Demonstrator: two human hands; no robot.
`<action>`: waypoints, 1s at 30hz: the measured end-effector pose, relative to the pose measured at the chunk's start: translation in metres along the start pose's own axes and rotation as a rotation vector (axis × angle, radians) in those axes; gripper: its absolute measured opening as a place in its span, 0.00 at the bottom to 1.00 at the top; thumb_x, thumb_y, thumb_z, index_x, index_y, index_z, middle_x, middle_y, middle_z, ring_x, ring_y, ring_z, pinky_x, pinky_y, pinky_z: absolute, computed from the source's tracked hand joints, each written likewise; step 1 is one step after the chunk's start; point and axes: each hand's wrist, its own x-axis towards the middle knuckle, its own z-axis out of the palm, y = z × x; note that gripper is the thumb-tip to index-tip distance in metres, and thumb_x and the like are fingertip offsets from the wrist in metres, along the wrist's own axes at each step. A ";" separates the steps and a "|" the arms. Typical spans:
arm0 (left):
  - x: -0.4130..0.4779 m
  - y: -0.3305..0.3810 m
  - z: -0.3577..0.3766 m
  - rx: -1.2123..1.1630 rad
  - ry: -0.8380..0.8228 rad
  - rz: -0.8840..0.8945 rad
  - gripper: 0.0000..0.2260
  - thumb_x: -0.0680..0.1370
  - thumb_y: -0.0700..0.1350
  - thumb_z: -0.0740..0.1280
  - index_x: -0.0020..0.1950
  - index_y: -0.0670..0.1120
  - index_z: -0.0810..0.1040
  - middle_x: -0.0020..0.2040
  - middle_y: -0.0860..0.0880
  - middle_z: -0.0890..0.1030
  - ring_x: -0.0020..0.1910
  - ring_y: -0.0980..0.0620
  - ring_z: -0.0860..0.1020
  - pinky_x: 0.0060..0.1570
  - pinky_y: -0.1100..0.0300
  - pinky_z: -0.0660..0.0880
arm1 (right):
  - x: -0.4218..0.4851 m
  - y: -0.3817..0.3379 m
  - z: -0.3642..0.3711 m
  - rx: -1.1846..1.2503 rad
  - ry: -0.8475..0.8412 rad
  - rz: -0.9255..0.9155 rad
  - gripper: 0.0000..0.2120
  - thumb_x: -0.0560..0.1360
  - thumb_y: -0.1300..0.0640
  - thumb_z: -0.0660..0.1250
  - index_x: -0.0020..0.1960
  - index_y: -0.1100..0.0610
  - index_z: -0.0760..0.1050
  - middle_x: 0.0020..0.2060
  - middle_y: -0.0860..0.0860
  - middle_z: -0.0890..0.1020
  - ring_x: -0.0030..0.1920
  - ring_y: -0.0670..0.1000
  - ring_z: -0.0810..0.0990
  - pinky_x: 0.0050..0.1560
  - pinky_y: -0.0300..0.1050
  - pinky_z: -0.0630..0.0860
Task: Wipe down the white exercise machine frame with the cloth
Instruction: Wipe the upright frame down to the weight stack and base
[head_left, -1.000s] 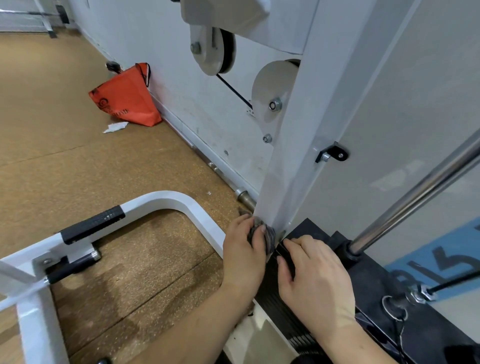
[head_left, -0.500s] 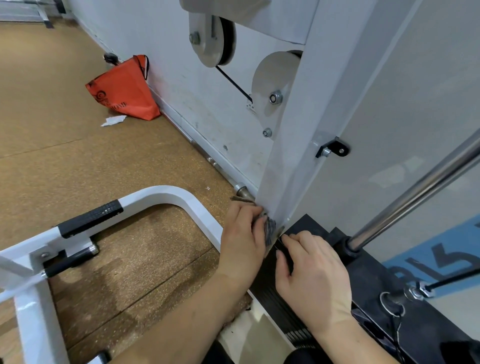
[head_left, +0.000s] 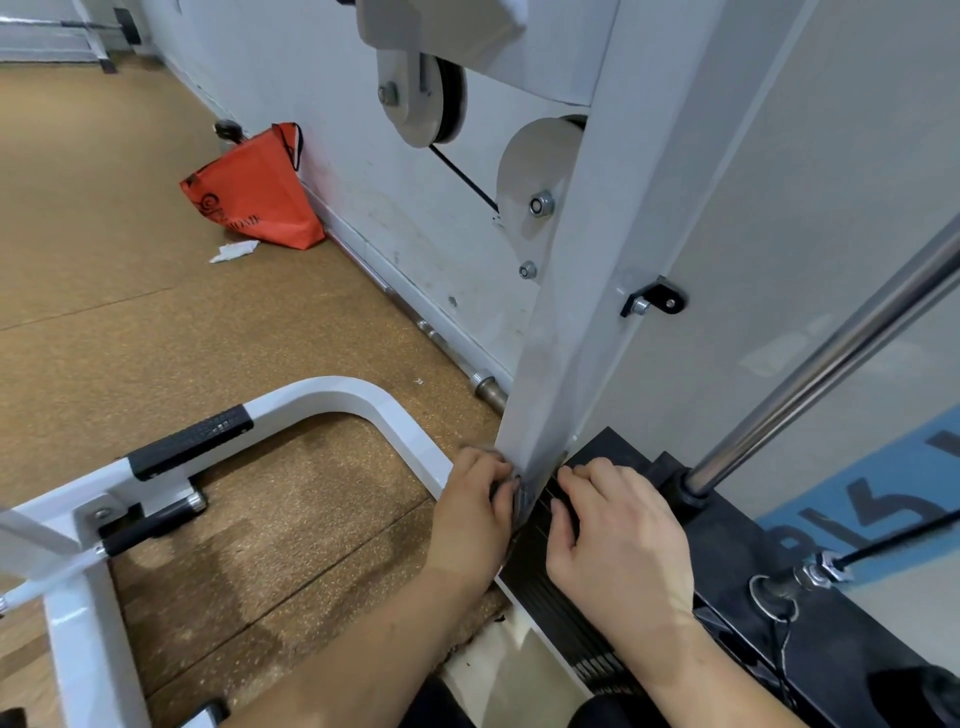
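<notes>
A person's two hands work at the foot of the white upright (head_left: 597, 260) of an exercise machine; the left hand (head_left: 475, 514) curls round the upright's lowest corner and holds the one dark cloth (head_left: 519, 496) against it, only a small fold showing between the hands; the right hand (head_left: 618, 545), just right of the upright, rests with bent fingers on the black weight stack (head_left: 550, 587), and whether it also pinches the cloth cannot be told.

The wipe looks to be at the very bottom of the upright; a dull sheen just above the hands suggests the lower stretch is done, though that is a judgement; the curved base tube (head_left: 363, 400), left of the upright, and the housing above show no sign either way and likely remain.

Counted: two hands; one cloth; one upright; two pulleys, a black-rimmed one (head_left: 426, 98) and a plain disc (head_left: 540, 171), both left of the upright near its top; one chrome guide rod (head_left: 831, 348) to its right; one orange bag (head_left: 254, 197) and one paper scrap (head_left: 234, 252) well to its left on the floor.
</notes>
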 end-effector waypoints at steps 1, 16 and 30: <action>-0.006 -0.005 0.003 0.003 -0.029 0.005 0.04 0.79 0.38 0.70 0.48 0.46 0.81 0.53 0.57 0.75 0.53 0.64 0.76 0.52 0.66 0.75 | 0.000 0.000 0.001 -0.005 0.000 0.001 0.09 0.74 0.56 0.69 0.52 0.56 0.84 0.42 0.49 0.78 0.45 0.54 0.78 0.50 0.48 0.79; -0.009 -0.022 -0.010 0.153 -0.017 -0.203 0.05 0.82 0.45 0.66 0.47 0.48 0.80 0.45 0.52 0.80 0.43 0.53 0.76 0.44 0.57 0.71 | -0.004 0.002 0.006 -0.126 0.052 -0.060 0.10 0.78 0.51 0.66 0.48 0.58 0.81 0.41 0.53 0.76 0.42 0.58 0.75 0.50 0.54 0.77; -0.027 -0.015 0.071 -0.186 0.336 -0.341 0.16 0.84 0.45 0.60 0.72 0.49 0.77 0.59 0.51 0.80 0.58 0.55 0.78 0.62 0.58 0.75 | 0.005 0.010 0.001 -0.062 0.028 -0.173 0.14 0.80 0.51 0.67 0.40 0.58 0.77 0.39 0.55 0.75 0.41 0.58 0.75 0.38 0.55 0.74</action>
